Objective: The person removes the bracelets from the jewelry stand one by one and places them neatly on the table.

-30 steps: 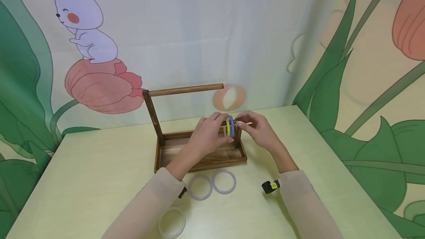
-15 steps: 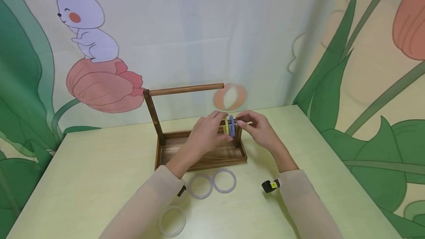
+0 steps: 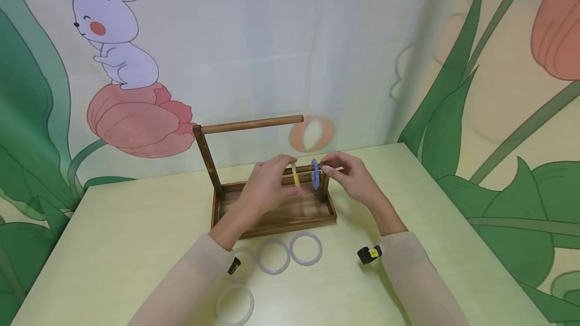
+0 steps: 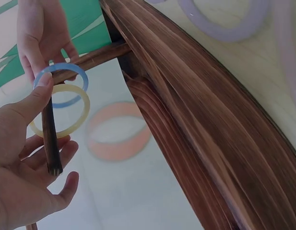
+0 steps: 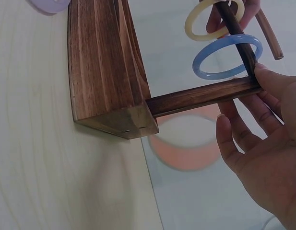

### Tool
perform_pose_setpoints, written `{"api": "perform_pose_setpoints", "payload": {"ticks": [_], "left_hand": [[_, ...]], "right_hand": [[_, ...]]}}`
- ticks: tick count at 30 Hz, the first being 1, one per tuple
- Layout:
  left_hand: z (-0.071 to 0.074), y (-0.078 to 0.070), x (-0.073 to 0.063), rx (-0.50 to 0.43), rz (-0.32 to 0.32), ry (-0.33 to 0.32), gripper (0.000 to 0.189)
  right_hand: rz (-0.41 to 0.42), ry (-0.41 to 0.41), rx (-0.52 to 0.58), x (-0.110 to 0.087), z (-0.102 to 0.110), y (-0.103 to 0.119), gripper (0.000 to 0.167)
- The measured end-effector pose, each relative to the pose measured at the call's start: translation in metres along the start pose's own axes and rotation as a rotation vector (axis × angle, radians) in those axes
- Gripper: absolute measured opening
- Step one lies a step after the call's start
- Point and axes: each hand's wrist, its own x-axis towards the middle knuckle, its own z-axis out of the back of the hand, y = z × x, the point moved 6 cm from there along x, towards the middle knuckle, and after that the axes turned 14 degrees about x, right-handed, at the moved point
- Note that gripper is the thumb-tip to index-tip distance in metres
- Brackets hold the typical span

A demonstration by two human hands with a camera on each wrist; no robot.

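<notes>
A dark wooden bangle stand with a shallow tray base stands on the table. Its lower rod passes through a yellow bangle and a blue bangle. Thumb and fingers of my left hand pinch the yellow bangle around the rod, near the rod's free end. The blue bangle hangs apart from it, close to the short post. At the top of that post, my right hand grips the wood between thumb and fingers.
Several pale lilac bangles lie in front of the stand, among them one bangle near its front edge and another nearer me. The stand's upper rod sticks out above, free at its right end. A printed curtain hangs behind the table.
My left hand has moved left along the rod with the yellow bangle, opening a gap to the blue one. The blue bangle and my right hand stay by the post.
</notes>
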Motion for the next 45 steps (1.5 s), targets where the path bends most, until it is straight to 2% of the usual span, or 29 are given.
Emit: {"api": "perform_pose_setpoints", "payload": {"ticks": [10, 19, 26, 36, 45], "left_hand": [[0.003, 0.014, -0.016, -0.07, 0.039, 0.028, 0.075], [0.007, 0.021, -0.022, -0.163, 0.04, 0.027, 0.073], [0.006, 0.029, -0.026, -0.169, 0.056, 0.046, 0.074], [0.013, 0.035, -0.026, -0.159, 0.049, 0.03, 0.072], [0.011, 0.043, -0.034, -0.185, 0.094, 0.048, 0.074]], "right_hand": [[-0.028, -0.004, -0.023, -0.001, -0.004, -0.003, 0.022], [-0.014, -0.012, -0.02, 0.001, -0.002, 0.0, 0.022], [0.008, 0.007, -0.028, -0.001, -0.001, 0.0, 0.022], [0.013, 0.006, -0.056, 0.002, 0.002, 0.005, 0.022], [0.009, 0.009, -0.045, 0.0, 0.0, 0.003, 0.022]]}}
